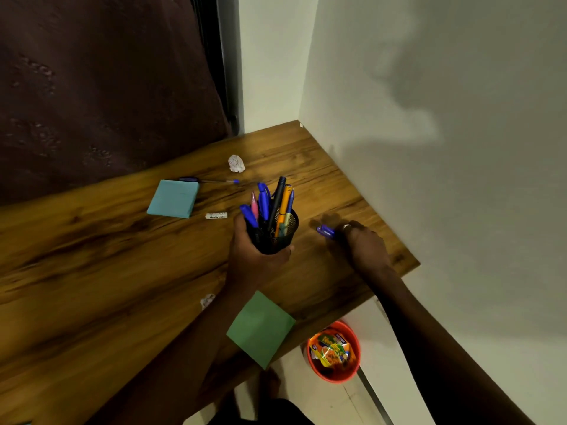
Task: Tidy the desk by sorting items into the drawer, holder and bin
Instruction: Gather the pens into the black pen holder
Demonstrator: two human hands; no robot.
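L hand [254, 259]: fingers curled round holder [277, 237], gripping it upright, mid-counter [92, 256].
Holder: black mesh; pens [264, 204] inside – blue, pink, orange, black.
R hand [366, 248]: nr counter's right edge, fingers at one end of blue pen [325, 232]; blurred, can't tell if pinching or only touching.
Blue pad [173, 198]: left of holder, well apart; 2nd pen [208, 180] along its far edge; eraser [216, 215] just beside its near corner.
Paper ball [236, 163]: far side of counter.
2nd ball [207, 300]: beside L forearm.
Green pad [260, 328]: at near edge, corner overhanging.
Bin [337, 377]: orange, on floor below counter edge, wrappers inside.
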